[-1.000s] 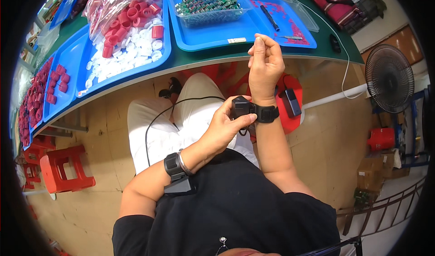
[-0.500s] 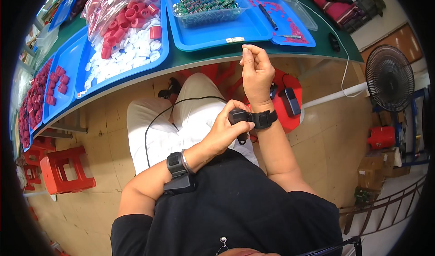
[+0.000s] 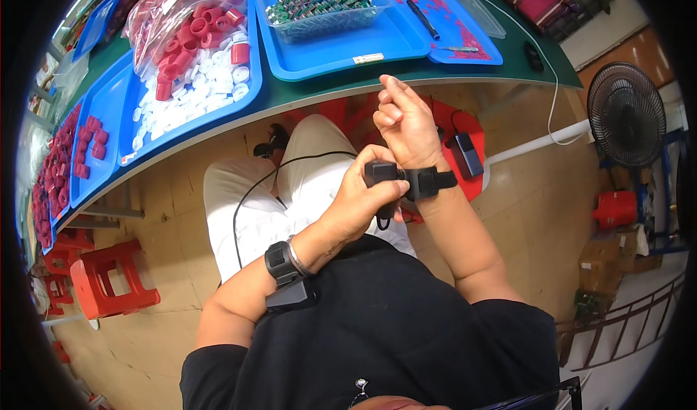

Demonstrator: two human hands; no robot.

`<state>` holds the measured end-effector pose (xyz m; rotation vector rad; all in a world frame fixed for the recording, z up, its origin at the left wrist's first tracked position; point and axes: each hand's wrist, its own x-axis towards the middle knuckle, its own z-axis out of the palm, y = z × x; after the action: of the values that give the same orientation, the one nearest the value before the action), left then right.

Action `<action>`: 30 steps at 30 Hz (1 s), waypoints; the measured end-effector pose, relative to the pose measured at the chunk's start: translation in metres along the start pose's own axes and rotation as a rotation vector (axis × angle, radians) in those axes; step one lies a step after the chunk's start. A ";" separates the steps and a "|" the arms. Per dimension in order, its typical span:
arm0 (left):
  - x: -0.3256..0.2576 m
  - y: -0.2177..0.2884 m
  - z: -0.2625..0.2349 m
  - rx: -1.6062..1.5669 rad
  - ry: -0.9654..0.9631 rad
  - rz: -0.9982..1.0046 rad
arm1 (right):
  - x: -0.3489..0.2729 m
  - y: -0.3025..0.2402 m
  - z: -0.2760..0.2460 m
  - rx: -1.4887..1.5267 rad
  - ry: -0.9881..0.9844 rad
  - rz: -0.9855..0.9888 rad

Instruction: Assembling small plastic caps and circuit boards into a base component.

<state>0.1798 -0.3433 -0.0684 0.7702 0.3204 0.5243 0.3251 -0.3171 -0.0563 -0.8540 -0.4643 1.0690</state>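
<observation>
My left hand [image 3: 368,186] is closed around a small black box-shaped device [image 3: 380,172] at my right wrist, the thumb pressed along its lower side. The device sits at a black wrist strap [image 3: 428,183] on my right forearm. My right hand [image 3: 409,119] is raised just in front of the table edge, palm turned partly inward. Its fingers are loosely bent and apart, with nothing in them. A second black strap [image 3: 281,263] with a black box [image 3: 292,294] is on my left wrist, beside a bracelet [image 3: 298,256]. A black cable [image 3: 238,217] loops over my lap.
Blue trays on the green table hold red caps [image 3: 190,36], white caps [image 3: 190,94], a clear box of green circuit boards [image 3: 319,7], and pink pieces with a pen [image 3: 422,19]. Red stools [image 3: 115,279], a black fan [image 3: 626,119] and a dark power bank [image 3: 468,154] stand around.
My right forearm has turned and its fingers have spread a little from a tighter pinch. My left hand stays on the device at the right wrist. The whole view has shifted slightly.
</observation>
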 end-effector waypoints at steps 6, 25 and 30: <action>0.003 0.002 0.003 -0.008 0.112 0.033 | -0.021 0.009 -0.013 0.261 0.247 0.190; 0.011 0.013 -0.031 -0.214 0.286 0.089 | -0.074 0.003 -0.005 -1.673 -0.512 -0.597; 0.012 0.023 -0.053 -0.184 0.290 0.055 | -0.076 -0.032 -0.014 -1.414 -0.813 -0.667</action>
<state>0.1580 -0.2925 -0.0886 0.5249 0.5125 0.7092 0.3208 -0.3975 -0.0347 -1.2641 -2.1718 0.2642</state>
